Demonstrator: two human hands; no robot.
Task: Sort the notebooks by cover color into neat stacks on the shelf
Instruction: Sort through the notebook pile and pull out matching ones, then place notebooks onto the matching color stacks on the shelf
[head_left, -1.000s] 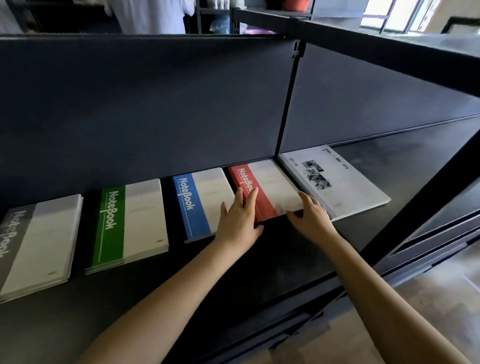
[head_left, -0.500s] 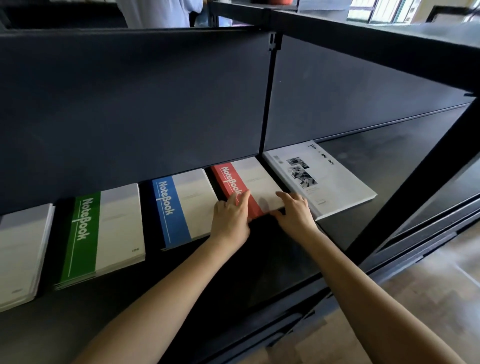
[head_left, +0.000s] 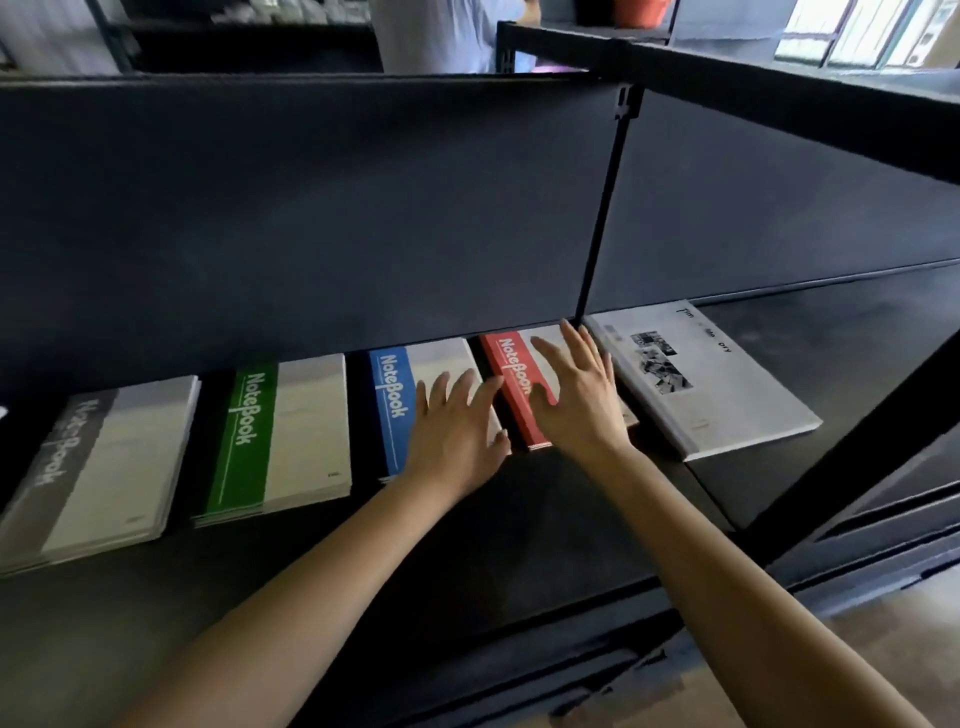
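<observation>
- The black metal shelf (head_left: 519, 545) carries everything, with five piles laid flat in a row along its board.
- A dark back panel (head_left: 311, 208) stands behind the row. A thin upright post (head_left: 597, 218) splits it above the gap between the two right-hand piles.
- The white booklet pile (head_left: 727, 395) lies at the right end, angled, with small black-and-white photos printed on its top cover.
- The grey notebook stack (head_left: 98, 473) lies at the left end, apart from its neighbour.
- The green notebook stack (head_left: 280, 436) lies next, its edges mostly even.
- The blue notebook stack (head_left: 392, 405) is third, its right side under a hand.
- The red notebook stack (head_left: 506, 384) is fourth, just beside the booklet pile.
- The right hand (head_left: 576, 400) is over the red stack, palm down, fingers straight and fanned apart. Blur hides whether it touches the cover.
- The left hand (head_left: 457, 431) is over the blue stack's right edge and the gap before the red one, fingers spread and holding nothing.
</observation>
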